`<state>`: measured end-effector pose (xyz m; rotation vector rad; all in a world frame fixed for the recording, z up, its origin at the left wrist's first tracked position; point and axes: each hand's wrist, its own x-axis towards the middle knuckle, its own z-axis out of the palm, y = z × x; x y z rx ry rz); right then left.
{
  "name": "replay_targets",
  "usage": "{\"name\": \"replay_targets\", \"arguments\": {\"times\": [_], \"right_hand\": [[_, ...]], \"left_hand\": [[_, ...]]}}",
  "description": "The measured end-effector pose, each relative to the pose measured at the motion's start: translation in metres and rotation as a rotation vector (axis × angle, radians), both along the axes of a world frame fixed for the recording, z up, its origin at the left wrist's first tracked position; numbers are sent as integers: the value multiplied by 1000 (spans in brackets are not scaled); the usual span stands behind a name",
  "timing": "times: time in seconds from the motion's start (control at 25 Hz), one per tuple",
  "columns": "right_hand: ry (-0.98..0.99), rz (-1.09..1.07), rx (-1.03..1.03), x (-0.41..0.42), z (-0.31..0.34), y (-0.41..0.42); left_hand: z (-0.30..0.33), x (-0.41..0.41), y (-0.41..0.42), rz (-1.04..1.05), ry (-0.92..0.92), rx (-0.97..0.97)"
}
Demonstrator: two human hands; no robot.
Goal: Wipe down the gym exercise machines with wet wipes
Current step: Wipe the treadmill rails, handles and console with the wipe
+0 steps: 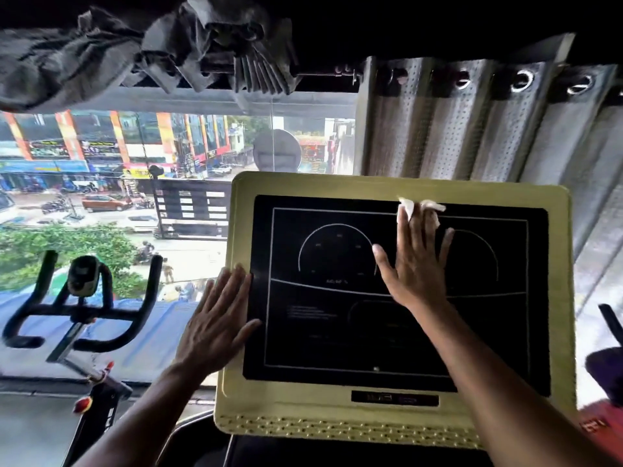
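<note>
Now wiping the console (232, 332) of one exercise machine, probably a treadmill, seen from the head view. Right hand (416, 261) laid flat on the dark display panel (337, 332), fingers straight and a little spread, thumb out to the side. Pressing a white wet wipe (409, 207) under the fingertips, close to the upper edge of the panel; only crumpled corners of the wipe visible beyond the fingers. No curling of the fingers round the wipe, only pressing it against the surface.

Left hand (219, 318) also flat and open, holding nothing, resting on the left border of the console where the yellowish frame meets the black panel. Seemingly steadying the console against the pressure of the other hand.

Beyond the left hand, further left and lower: handlebars of an exercise bike (79, 305), apparently not yet wiped, though impossible to judge for certain. Above both hands, a window (135, 183) with a street outside, and a pleated curtain (488, 129) above the right hand.

Step in hand, as a judgement: cleaning of the display panel, with the upper part being covered at this moment. Task as a whole probably far from finished, with at least the bike still waiting.

Next move calling for: sliding the right hand across and down over the remaining panel with even pressure, keeping the wipe flat under the fingers so as not to lose it; then passing over the yellowish frame, including the place now covered by the left hand. Careful pressure advised on the display.
</note>
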<state>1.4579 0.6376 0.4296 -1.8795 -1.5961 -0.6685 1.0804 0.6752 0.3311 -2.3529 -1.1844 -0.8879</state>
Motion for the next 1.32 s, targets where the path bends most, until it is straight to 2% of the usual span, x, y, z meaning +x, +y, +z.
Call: {"name": "replay_targets", "arguments": {"times": [0.12, 0.24, 0.32, 0.4, 0.56, 0.8, 0.96, 1.08, 1.16, 1.32], "right_hand": [[-45, 69, 9, -61, 17, 28], [-199, 164, -46, -111, -7, 19], [-276, 150, -66, -108, -31, 3], [-246, 88, -51, -78, -44, -13], [-145, 0, -36, -47, -16, 0], [-362, 191, -99, -140, 30, 56], [-443, 303, -120, -187, 17, 54], [-539, 377, -130, -188, -13, 39], [-518, 387, -121, -179, -25, 30], [-337, 261, -78, -143, -27, 15]], "left_hand": [[-2, -1, 3, -17, -9, -9], [-4, -1, 4, -48, -28, -20], [-4, -3, 6, -60, -47, -29], [-8, -2, 6, -89, -68, -21], [-8, -1, 6, -105, -81, -14], [-11, 1, -3, -55, -89, 6], [-27, -3, -14, -49, -161, -30], [-35, -5, -19, -63, -170, -22], [-34, -3, -19, -52, -164, -28], [-32, -3, -19, -50, -164, -30]]}}
